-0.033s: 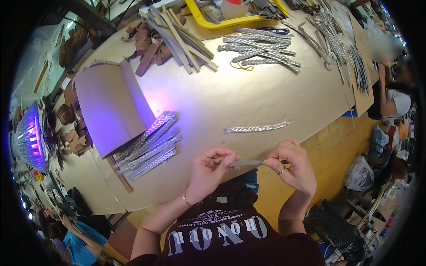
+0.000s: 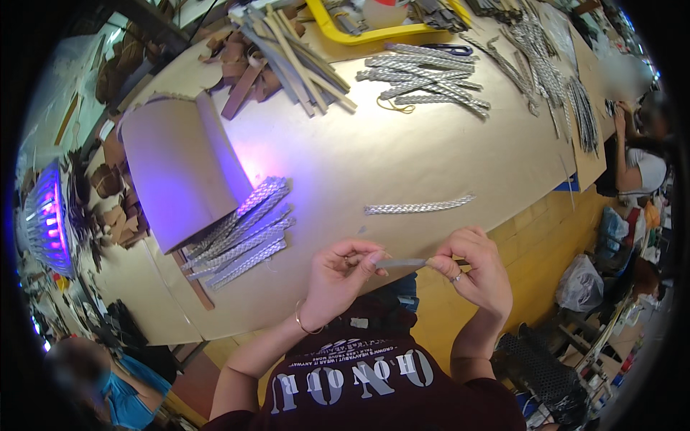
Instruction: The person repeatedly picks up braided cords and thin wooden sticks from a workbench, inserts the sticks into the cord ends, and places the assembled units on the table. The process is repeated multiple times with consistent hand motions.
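Close to the table's near edge, my left hand [image 2: 341, 279] pinches one end of a thin flat grey strip [image 2: 400, 263] between thumb and fingers. The strip's other end is pinched in my right hand [image 2: 476, 271], which wears a ring, and a short dark end shows past those fingers. Between the two hands the strip is held level. Just beyond them a single silver braided strap [image 2: 420, 206] lies on the table. Left of my hands rests a fanned bundle of similar braided straps [image 2: 248, 237], partly tucked under a curved brown sheet [image 2: 176, 165].
Farther back lie a pile of braided straps [image 2: 424, 77], loose flat strips [image 2: 291, 61] and a yellow-rimmed tray [image 2: 338, 34]. More braids [image 2: 535, 57] hang together at the far right. A purple-lit lamp [image 2: 49, 219] stands at the left. Other people [image 2: 136, 391] [image 2: 636, 169] sit at both sides.
My hands and the strip stay almost where they were. At the lower left, the person in blue has moved their head and arms.
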`<state>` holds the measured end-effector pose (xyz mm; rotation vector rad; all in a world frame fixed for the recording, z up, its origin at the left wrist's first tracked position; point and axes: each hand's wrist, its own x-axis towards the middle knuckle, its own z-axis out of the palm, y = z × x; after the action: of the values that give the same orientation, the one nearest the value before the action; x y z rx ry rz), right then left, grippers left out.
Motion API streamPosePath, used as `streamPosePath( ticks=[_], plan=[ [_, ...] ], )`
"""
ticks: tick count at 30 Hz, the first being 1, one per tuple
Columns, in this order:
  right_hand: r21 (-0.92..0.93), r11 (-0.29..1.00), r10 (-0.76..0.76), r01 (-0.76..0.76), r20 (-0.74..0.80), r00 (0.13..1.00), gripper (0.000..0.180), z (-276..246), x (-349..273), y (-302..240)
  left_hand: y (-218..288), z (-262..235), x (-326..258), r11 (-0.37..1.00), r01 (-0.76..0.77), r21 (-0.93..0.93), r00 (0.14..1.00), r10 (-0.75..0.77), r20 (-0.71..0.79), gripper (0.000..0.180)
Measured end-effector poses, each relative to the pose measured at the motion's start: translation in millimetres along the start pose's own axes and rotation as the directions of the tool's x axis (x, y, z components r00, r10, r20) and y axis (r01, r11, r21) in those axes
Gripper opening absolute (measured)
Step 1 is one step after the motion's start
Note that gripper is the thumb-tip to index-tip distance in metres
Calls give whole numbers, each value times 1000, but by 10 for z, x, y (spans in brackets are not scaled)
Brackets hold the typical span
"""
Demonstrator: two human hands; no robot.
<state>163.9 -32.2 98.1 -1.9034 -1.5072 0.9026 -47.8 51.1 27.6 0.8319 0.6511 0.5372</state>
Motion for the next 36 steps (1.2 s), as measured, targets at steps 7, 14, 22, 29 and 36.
streamPosePath(
  ticks=[7, 14, 22, 29, 36],
  plan=[
    [-144, 986, 90, -86, 27, 996, 24, 90, 50, -17, -21, 17, -116, 994, 111, -6, 986, -111, -128, 21],
    [-647, 759, -132, -75, -266, 955, 29, 243, 165, -187, -147, 7, -33, 996, 73, 49, 983, -64, -170, 19],
    [-204, 977, 67, -56, 50, 996, 21, 371, 406, -173, -173, 5, 85, 871, -154, 467, 932, 285, -223, 25],
    [-272, 957, 131, -103, 88, 988, 20, 498, 724, 11, -171, -166, 168, 116, -213, 970, 838, 533, 120, 34],
    [-390, 912, 168, -125, 77, 983, 20, 544, 742, -24, -245, -168, 168, 67, -198, 978, 851, 506, 138, 37]
  ],
)
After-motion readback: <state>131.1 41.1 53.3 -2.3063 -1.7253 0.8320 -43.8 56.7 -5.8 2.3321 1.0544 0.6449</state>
